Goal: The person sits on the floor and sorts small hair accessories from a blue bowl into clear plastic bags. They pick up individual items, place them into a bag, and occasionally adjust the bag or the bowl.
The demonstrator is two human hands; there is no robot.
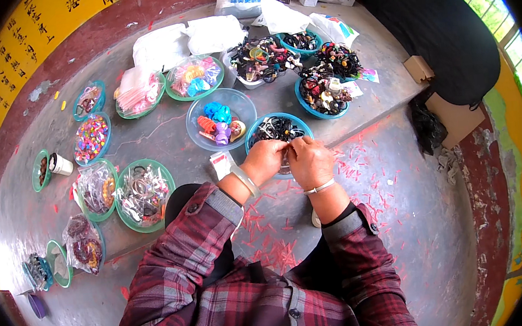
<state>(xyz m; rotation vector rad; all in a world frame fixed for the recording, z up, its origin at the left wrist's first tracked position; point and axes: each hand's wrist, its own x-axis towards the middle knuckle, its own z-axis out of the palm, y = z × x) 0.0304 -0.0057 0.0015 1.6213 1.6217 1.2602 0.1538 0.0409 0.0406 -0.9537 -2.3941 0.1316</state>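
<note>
My left hand (263,162) and my right hand (312,164) meet over a blue basin (295,117) that holds black elastic hair ties (275,128). Thumbs and fingers of both hands are pinched together, almost touching. What they pinch is too small and too hidden to make out. Just left of the hands lies a small white and red card or packet (221,164). Behind them stands a clear bluish bowl (197,130) with a blue bunched item (217,112), an orange piece (205,124) and a purple piece (222,133) in it.
Several basins of dark hair ties, such as this blue one (325,114), stand at the back right. On the left are a green basin of bagged pieces (130,224) and a basin of colourful beads (91,137). Red scraps (275,243) litter the lower floor past the ledge's edge.
</note>
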